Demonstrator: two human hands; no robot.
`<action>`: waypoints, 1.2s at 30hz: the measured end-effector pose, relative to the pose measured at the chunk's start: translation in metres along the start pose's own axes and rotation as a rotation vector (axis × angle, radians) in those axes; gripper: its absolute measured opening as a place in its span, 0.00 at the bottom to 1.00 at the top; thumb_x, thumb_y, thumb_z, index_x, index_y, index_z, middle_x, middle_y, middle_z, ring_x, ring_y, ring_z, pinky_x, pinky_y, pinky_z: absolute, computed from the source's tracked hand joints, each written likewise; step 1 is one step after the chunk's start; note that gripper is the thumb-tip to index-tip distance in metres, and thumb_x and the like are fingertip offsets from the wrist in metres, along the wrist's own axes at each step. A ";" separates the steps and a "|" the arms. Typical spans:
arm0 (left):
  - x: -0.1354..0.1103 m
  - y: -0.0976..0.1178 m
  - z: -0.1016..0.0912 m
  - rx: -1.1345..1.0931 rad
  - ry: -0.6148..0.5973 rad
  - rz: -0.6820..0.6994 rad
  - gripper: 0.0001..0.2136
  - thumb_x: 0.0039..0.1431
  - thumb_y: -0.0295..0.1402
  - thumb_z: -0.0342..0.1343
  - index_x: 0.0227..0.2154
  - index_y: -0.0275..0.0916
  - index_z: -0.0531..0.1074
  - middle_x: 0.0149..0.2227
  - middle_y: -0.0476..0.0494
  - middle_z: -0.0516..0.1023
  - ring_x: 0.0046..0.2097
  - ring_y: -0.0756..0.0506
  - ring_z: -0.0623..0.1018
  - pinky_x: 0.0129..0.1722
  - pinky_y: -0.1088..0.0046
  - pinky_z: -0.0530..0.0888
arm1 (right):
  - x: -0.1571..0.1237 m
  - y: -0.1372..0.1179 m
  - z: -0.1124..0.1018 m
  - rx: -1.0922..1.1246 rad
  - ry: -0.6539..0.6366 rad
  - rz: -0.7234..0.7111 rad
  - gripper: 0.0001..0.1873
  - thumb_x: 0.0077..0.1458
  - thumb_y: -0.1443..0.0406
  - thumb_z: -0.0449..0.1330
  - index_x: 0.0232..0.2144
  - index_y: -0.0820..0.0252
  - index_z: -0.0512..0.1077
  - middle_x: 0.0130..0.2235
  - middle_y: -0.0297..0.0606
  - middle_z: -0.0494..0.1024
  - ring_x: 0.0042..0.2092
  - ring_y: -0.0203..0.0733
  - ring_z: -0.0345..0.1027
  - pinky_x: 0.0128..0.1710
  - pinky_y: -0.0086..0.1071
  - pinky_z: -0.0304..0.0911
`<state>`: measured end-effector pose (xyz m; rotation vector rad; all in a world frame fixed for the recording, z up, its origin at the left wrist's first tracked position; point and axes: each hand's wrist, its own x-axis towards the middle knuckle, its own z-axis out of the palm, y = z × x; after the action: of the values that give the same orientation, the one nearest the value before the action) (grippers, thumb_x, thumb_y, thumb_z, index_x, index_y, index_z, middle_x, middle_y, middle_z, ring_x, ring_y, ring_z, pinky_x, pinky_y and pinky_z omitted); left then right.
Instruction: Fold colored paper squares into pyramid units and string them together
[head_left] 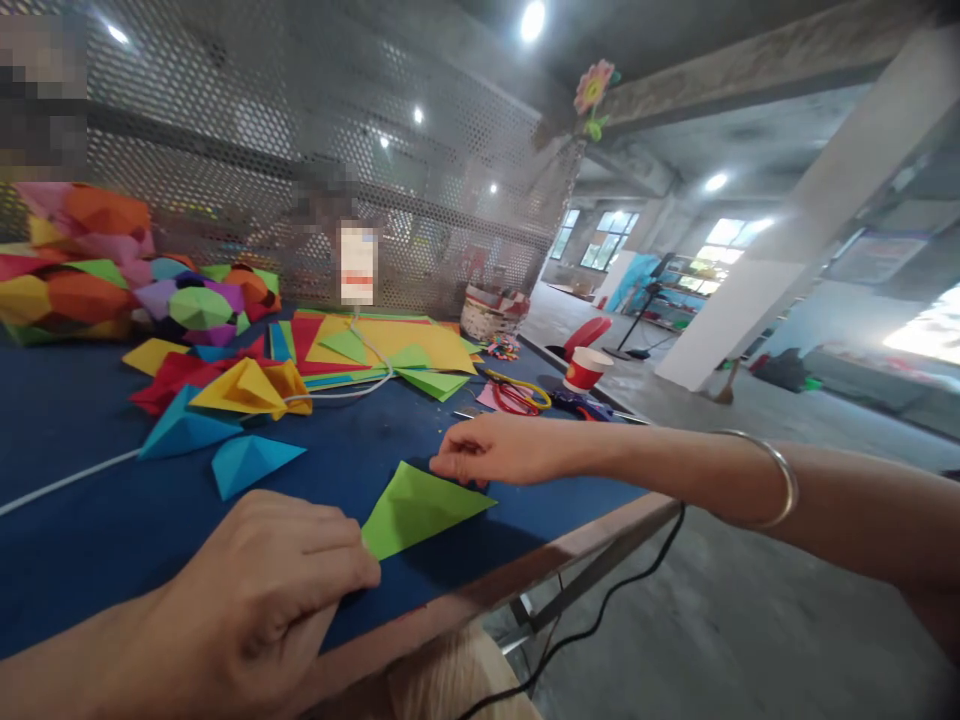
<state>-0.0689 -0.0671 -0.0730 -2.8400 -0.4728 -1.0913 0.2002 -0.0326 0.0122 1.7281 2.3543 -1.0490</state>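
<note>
A light green piece of folded paper (424,512) lies near the table's front edge. Its left corner is pinched between the thumb and fingers of my left hand (274,570). Just behind the paper's upper edge, my right hand (491,450) has its fingers curled together. Whether those fingers hold anything is hidden, and I cannot tell if they touch the green paper. To the left lies a blue folded paper piece (251,463). Another blue piece (187,425) lies behind it, among yellow folded pieces (244,388) and red ones (169,382).
Flat coloured sheets (427,345) are stacked at the back, with a white cable (341,396) over them. Colourful paper balls (199,305) stand at the left. Scissors (517,393), a paper cup (587,370) and a tub (491,312) stand right. A black cable (600,610) hangs below the edge.
</note>
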 end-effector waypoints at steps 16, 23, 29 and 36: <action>0.013 -0.021 0.004 0.259 0.258 -0.389 0.10 0.74 0.30 0.51 0.55 0.40 0.69 0.49 0.40 0.81 0.35 0.47 0.82 0.35 0.71 0.81 | 0.057 -0.008 0.042 0.228 0.381 -0.525 0.13 0.56 0.71 0.66 0.43 0.57 0.70 0.34 0.27 0.72 0.34 0.36 0.64 0.36 0.31 0.60; 0.017 -0.024 0.010 0.100 0.189 -0.413 0.09 0.72 0.27 0.52 0.48 0.47 0.72 0.36 0.59 0.85 0.32 0.55 0.85 0.35 0.86 0.79 | 0.057 0.013 0.056 0.501 0.183 -0.674 0.23 0.62 0.53 0.69 0.51 0.58 0.67 0.35 0.29 0.71 0.35 0.36 0.64 0.35 0.32 0.61; 0.014 -0.018 0.009 0.013 0.156 -0.424 0.12 0.71 0.26 0.53 0.50 0.51 0.72 0.40 0.61 0.85 0.39 0.56 0.86 0.42 0.90 0.78 | 0.053 0.016 0.053 0.574 0.163 -0.688 0.29 0.71 0.41 0.59 0.54 0.58 0.67 0.36 0.30 0.70 0.35 0.36 0.62 0.36 0.32 0.59; 0.007 -0.019 0.012 -0.037 0.117 -0.437 0.14 0.71 0.27 0.52 0.53 0.52 0.70 0.44 0.58 0.85 0.43 0.53 0.86 0.45 0.86 0.78 | 0.051 0.015 0.053 0.559 0.136 -0.695 0.33 0.66 0.40 0.65 0.54 0.59 0.67 0.38 0.32 0.73 0.37 0.37 0.65 0.38 0.34 0.62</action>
<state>-0.0620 -0.0457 -0.0779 -2.7505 -1.1098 -1.3288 0.1755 -0.0157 -0.0568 1.0723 3.0565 -1.8767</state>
